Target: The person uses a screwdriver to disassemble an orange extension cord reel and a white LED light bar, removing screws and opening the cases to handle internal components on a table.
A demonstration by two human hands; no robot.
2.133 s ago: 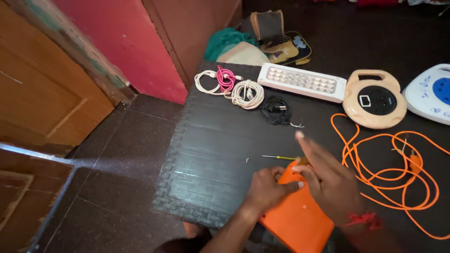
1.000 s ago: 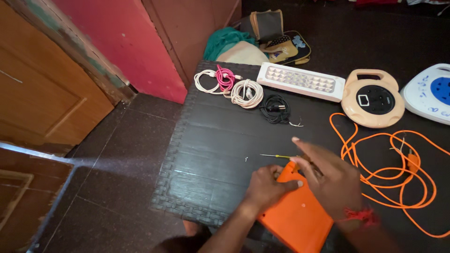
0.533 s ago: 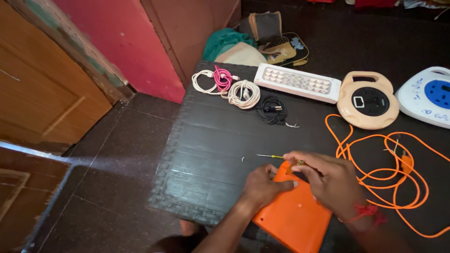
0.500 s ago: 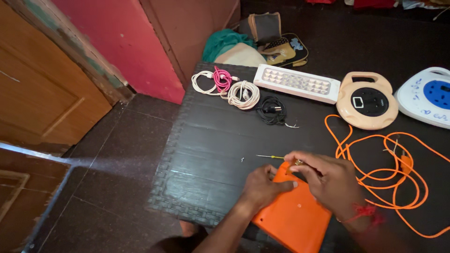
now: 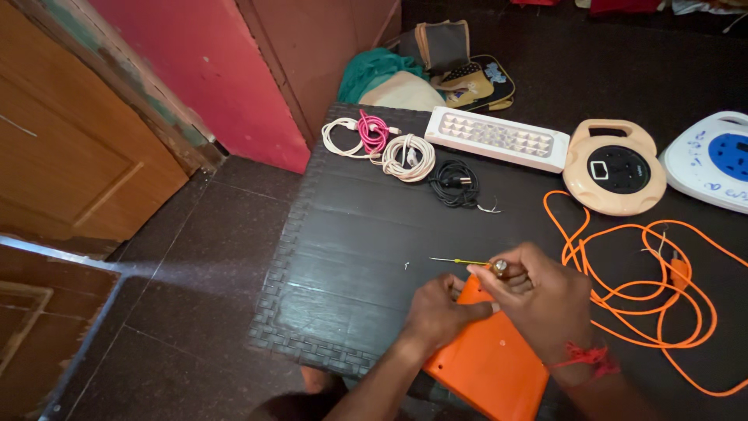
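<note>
An orange plastic box [image 5: 495,362] lies on the dark foam mat [image 5: 351,249] in front of me. My left hand [image 5: 440,312] presses on its upper left corner. My right hand [image 5: 538,296] is closed around the handle of a thin screwdriver [image 5: 460,262], whose yellow shaft points left, just above the mat. A tiny pale speck, maybe a screw [image 5: 406,267], lies on the mat left of the screwdriver tip.
Coiled white and pink cables [image 5: 362,136], a white coil [image 5: 407,156] and a black cable [image 5: 452,185] lie at the mat's far side. Behind them are a white LED lamp [image 5: 499,139], a beige cable reel [image 5: 615,168] and a white-blue unit [image 5: 713,160]. Orange cord [image 5: 647,288] loops at right.
My right hand went from open fingers over the box to closed on the screwdriver handle. The left hand stayed on the orange box.
</note>
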